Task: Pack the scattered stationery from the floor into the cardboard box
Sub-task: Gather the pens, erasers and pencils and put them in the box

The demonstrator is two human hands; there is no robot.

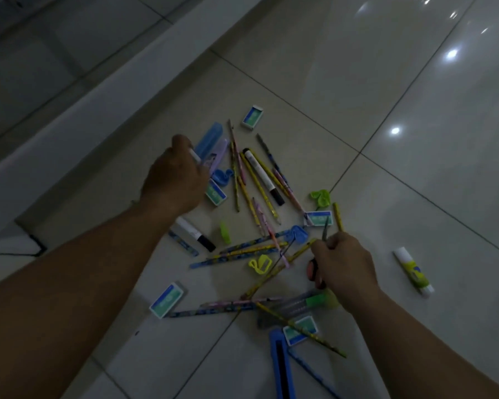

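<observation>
The left hand (175,175) is curled around a white pen (196,157); the right hand (343,262) grips scissors (314,272) and a pencil; pencils, markers and erasers lie scattered on the tiled floor (357,96) between them; a glue stick (413,271) lies apart.

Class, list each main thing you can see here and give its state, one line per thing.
left hand: closed around a white pen
right hand: gripping scissors
scissors: held, blades pointing away
glue stick: lying apart, capped
black-capped marker: lying among pencils, capped
pencils: scattered, crossing each other
</observation>
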